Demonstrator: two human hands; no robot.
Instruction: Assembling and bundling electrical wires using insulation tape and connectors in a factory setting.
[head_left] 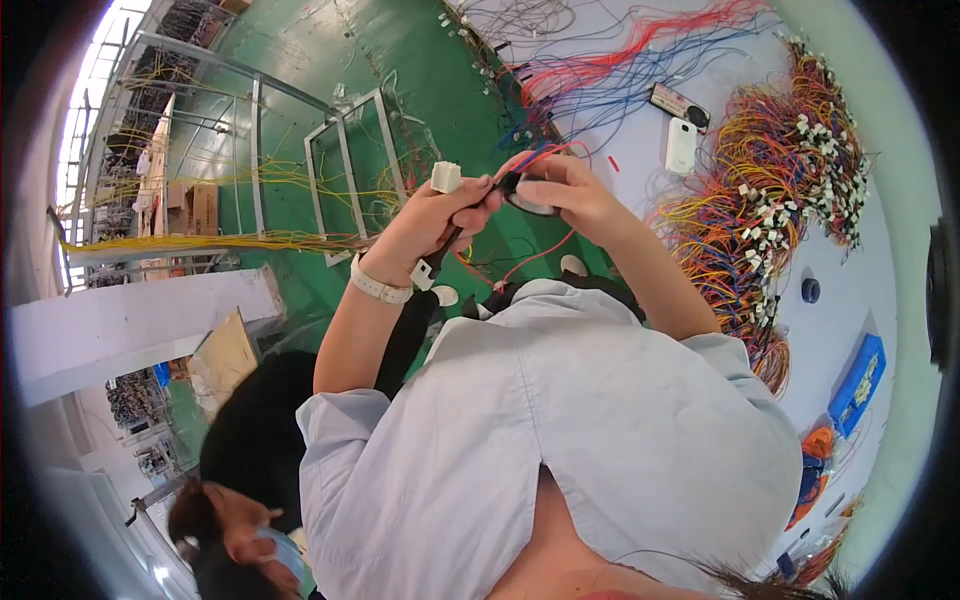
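My left hand (455, 212) is closed on a wire harness, gripping a dark, black-wrapped stretch (446, 246) of it. A white plug connector (447, 177) sticks up beside the thumb, and another white connector (421, 274) hangs below the hand, near my wristband. Close by on the right, my right hand (572, 196) pinches a roll of black tape (532, 203) against the harness. Red and blue wires (543, 152) run out past its fingers, and a red wire loops down beneath both hands. The fingers partly cover where tape and wires meet.
On the table at right lie a large heap of coloured wires with white connectors (760, 215), a white handheld device (681, 146), a dark tape roll (810, 290) and a blue tray (858, 385). A metal frame (258, 155) carries yellow wires at left. A masked person (265, 450) is at lower left.
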